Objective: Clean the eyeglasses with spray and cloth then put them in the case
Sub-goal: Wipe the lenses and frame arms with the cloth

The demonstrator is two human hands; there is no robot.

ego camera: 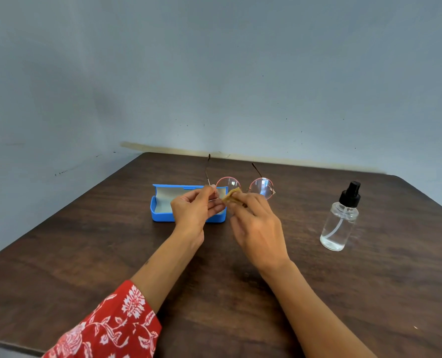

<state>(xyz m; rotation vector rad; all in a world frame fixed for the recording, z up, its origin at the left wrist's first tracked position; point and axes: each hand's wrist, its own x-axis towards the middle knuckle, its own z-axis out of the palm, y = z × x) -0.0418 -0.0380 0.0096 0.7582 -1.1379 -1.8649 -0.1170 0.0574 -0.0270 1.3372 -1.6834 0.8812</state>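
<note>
The eyeglasses [245, 187] are held up above the surface [370, 293], their frame running left to right and both temples pointing away from the person. The left hand [196, 206] pinches the frame at its left hinge, and the right hand [256, 220] pinches the folded cloth [230, 195], which seems to press the left lens. The open case [163, 208] lies just behind the left grip, long axis parallel to the frame; the spray bottle [340, 220] stands well apart to the right.
</note>
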